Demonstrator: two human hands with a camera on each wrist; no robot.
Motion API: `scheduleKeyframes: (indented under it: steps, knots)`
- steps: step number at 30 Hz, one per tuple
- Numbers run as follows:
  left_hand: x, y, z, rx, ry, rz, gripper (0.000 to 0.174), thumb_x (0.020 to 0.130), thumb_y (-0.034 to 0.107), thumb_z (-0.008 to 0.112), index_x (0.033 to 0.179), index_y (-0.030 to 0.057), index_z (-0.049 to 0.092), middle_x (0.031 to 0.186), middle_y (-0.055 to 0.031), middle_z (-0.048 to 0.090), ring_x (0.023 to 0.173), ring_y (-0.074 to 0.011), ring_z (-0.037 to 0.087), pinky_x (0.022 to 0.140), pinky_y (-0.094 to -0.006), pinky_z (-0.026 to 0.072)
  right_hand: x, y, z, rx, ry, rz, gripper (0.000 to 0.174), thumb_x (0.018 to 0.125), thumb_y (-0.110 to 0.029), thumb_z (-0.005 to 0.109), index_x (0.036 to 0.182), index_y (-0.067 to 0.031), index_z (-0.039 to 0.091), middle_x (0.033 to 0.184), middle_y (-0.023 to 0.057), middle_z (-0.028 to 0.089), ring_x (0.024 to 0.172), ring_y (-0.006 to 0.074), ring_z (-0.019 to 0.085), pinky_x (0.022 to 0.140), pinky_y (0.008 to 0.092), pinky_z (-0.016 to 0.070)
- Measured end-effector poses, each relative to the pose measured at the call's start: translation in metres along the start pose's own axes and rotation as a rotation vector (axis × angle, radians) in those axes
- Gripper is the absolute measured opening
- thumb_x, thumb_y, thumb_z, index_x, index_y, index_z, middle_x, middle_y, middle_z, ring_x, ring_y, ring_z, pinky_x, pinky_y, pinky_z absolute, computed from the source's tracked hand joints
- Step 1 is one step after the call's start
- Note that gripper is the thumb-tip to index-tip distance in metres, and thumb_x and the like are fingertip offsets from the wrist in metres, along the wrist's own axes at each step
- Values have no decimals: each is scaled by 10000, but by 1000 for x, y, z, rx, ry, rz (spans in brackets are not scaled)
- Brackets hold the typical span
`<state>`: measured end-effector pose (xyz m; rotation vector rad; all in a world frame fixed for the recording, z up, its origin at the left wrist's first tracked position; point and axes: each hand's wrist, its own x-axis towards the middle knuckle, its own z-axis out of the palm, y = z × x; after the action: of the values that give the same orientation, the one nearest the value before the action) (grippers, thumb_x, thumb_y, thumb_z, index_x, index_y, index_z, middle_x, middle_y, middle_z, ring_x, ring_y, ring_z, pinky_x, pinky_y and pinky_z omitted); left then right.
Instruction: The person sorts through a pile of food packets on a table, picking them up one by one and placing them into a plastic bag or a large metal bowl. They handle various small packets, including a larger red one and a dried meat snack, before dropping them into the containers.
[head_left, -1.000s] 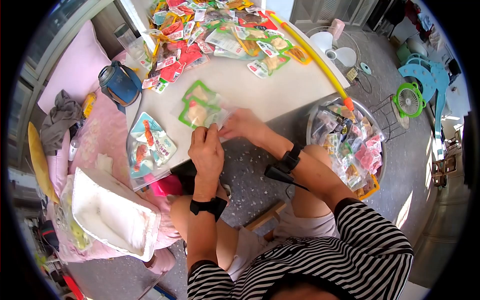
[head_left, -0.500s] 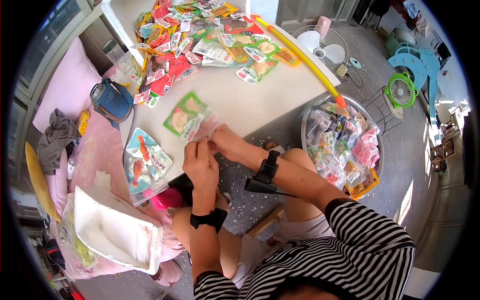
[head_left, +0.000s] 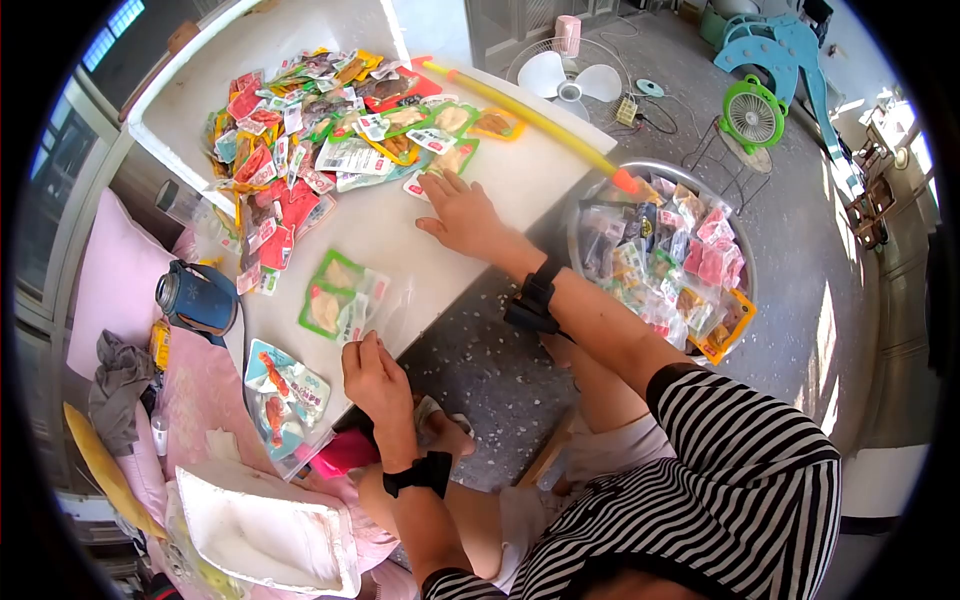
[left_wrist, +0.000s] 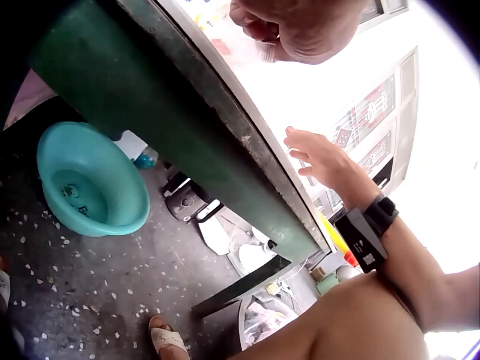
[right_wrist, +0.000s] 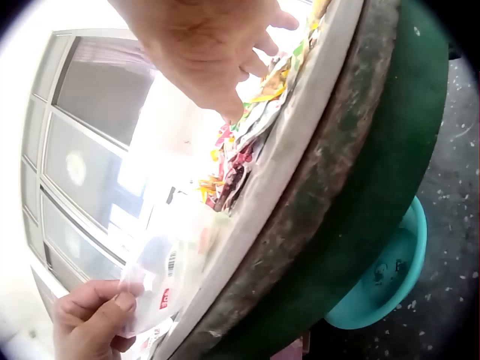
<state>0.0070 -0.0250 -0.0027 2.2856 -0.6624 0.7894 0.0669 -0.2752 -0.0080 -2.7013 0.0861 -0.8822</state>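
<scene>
My left hand (head_left: 379, 382) pinches the edge of a clear plastic bag (head_left: 396, 308) near the table's front edge; the right wrist view shows thumb and fingers on the bag (right_wrist: 159, 281). Inside the bag lie green-edged food packets (head_left: 326, 306) with pale contents. My right hand (head_left: 466, 218) is stretched over the table, fingers spread, its fingertips right at a green-edged packet (head_left: 455, 158) on the near side of a heap of packets (head_left: 290, 150). Another bag (head_left: 283, 392), with blue-and-white packets showing red crayfish pictures, lies at the table's left corner.
A yellow tube (head_left: 530, 115) lies along the table's far right edge. A metal basin (head_left: 752, 270) full of wrapped packets stands at right. At left are a blue flask (head_left: 195, 300) and a white foam box (head_left: 265, 530). A teal basin (left_wrist: 94, 180) sits under the table.
My right hand has left the bag's mouth and moved forward to the heap, its fingers spreading. The left hand keeps its pinch on the bag. The head view has shifted.
</scene>
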Motion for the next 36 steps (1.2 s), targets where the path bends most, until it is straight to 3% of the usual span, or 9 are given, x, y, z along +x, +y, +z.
scheduleKeyframes:
  steps: [3, 6, 12, 16, 22, 25, 28, 31, 36]
  knots:
    - [-2, -2, 1, -3, -45, -33, 168, 801, -30, 588, 958, 8, 634, 802, -140, 536, 685, -332, 563, 592, -412, 460, -9, 6, 6, -126, -345, 51, 660, 907, -442, 504, 1379, -5, 357, 1427, 187, 369, 1337, 338, 328, 1036, 575, 255]
    - [0, -2, 1, 0, -42, -31, 127, 831, -18, 576, 947, -12, 628, 810, -150, 553, 658, -325, 565, 576, -391, 451, -17, -2, -9, -60, -353, 28, 623, 924, -461, 453, 1315, 23, 426, 1307, 196, 495, 1258, 346, 428, 1037, 575, 240]
    - [1, -5, 4, 16, -30, -9, 123, 836, -12, 579, 947, -12, 631, 808, -150, 558, 637, -314, 563, 565, -387, 448, -42, -6, -51, 111, -436, 25, 435, 870, -369, 585, 1065, 19, 560, 964, 171, 623, 957, 333, 563, 856, 510, 406]
    - [0, -6, 5, 18, -35, -17, 123, 834, -21, 580, 944, -15, 632, 803, -146, 559, 621, -304, 560, 555, -380, 446, -38, 9, -54, 71, 28, 124, 481, 722, -344, 745, 989, 7, 553, 925, 162, 586, 927, 316, 540, 769, 409, 463]
    - [-2, -5, 6, -29, -26, -33, 136, 814, -41, 591, 940, -18, 637, 795, -139, 559, 612, -282, 563, 550, -354, 453, -33, 6, -49, -42, -177, 242, 593, 613, -375, 804, 1021, -11, 574, 1019, 188, 569, 910, 305, 588, 757, 413, 487]
    - [-3, -5, 8, -48, -18, -19, 139, 808, -39, 596, 939, -19, 638, 795, -139, 563, 614, -280, 567, 557, -350, 458, -20, 2, -65, 359, -410, 513, 473, 639, -288, 784, 963, 1, 599, 874, 165, 607, 806, 273, 629, 702, 385, 502]
    - [-2, -3, 6, -46, -14, -33, 135, 791, -6, 617, 919, 13, 656, 795, -137, 572, 654, -318, 581, 581, -386, 477, -34, 25, -39, 654, -238, 357, 391, 689, -216, 748, 985, 13, 636, 889, 165, 642, 696, 216, 657, 625, 357, 508]
    - [1, -2, 3, -54, 5, -41, 112, 789, 0, 626, 896, 11, 660, 784, -139, 574, 657, -324, 582, 570, -391, 471, -26, -2, -84, 950, -393, 590, 247, 783, -138, 694, 980, 7, 656, 822, 55, 647, 618, 130, 617, 597, 245, 481]
    - [3, -2, -1, -90, 11, -90, 105, 797, 2, 625, 898, 0, 656, 765, -142, 573, 614, -323, 575, 537, -390, 458, -38, -3, -97, 1374, -613, 500, 344, 793, -155, 695, 1082, 21, 637, 937, 62, 670, 773, 125, 640, 679, 244, 512]
